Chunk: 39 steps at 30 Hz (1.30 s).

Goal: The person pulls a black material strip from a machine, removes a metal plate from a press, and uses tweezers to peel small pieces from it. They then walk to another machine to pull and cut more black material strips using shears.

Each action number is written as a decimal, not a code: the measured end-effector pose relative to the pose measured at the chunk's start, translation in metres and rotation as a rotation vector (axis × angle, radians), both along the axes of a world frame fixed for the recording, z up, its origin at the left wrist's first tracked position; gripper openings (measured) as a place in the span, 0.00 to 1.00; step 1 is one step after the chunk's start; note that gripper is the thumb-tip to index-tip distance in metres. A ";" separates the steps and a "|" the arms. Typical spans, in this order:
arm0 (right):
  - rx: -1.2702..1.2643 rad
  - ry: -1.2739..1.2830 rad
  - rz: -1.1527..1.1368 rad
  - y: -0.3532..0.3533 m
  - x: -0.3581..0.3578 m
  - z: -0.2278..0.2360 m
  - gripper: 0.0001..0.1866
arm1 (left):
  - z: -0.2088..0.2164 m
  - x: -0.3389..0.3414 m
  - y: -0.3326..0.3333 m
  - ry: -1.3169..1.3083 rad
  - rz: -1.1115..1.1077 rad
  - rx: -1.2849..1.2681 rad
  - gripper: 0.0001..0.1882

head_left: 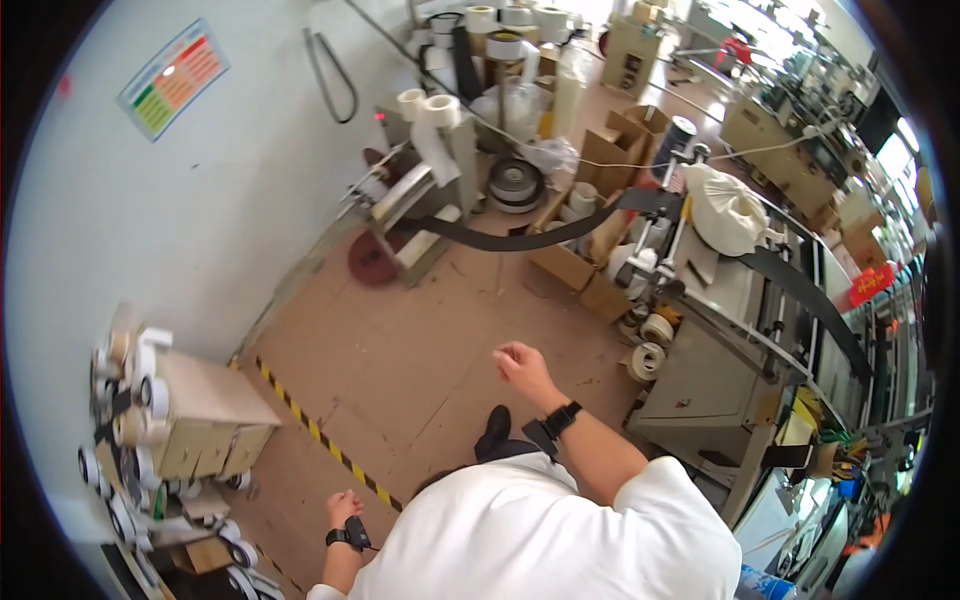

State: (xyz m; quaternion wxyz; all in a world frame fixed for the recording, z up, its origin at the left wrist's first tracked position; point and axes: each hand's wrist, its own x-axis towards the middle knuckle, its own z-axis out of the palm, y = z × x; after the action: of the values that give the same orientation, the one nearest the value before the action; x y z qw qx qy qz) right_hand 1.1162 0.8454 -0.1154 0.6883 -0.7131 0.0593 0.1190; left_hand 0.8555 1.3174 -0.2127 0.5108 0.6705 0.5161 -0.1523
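Note:
My right hand (525, 368) is out in front of me over the brown floor (400, 345), its fingers curled in and nothing seen in them. A black band with a small black box (545, 430) is strapped round that wrist. Lower and to the left, my left hand (344, 506) hangs beside my white shirt (540, 530), fingers also curled, with nothing visible in it. Its wrist carries another black band (347, 535). Neither hand touches anything. Beneath the left hand runs a yellow-and-black floor stripe (320, 430). One dark shoe (495, 428) shows below my right hand.
A wide black strip (510, 240) spans from a roll stand (425, 225) to a long machine (715, 375) on the right. Cardboard boxes (560, 262) and white rolls (647, 360) lie beside the machine. At left, a wooden cabinet (215, 395) stands among tape rolls near the wall (130, 230).

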 end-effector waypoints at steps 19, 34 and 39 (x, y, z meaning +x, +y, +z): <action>-0.401 -0.284 -1.381 -0.163 0.272 -0.007 0.17 | -0.061 0.536 -0.001 0.126 -0.686 0.034 0.13; 0.522 -0.074 -1.373 -0.150 0.315 0.037 0.06 | -0.014 0.805 -0.249 -0.289 -1.124 -0.357 0.11; 0.616 -0.081 -1.360 -0.150 0.311 0.052 0.06 | 0.027 0.789 -0.346 -0.259 -1.111 -0.554 0.10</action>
State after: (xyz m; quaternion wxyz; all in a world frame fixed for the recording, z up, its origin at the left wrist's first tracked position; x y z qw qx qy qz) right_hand 1.4270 0.6959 -0.0633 0.7803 -0.2976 0.4259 -0.3482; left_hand 1.6448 0.9716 -0.1860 0.5685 0.6942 -0.0335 -0.4402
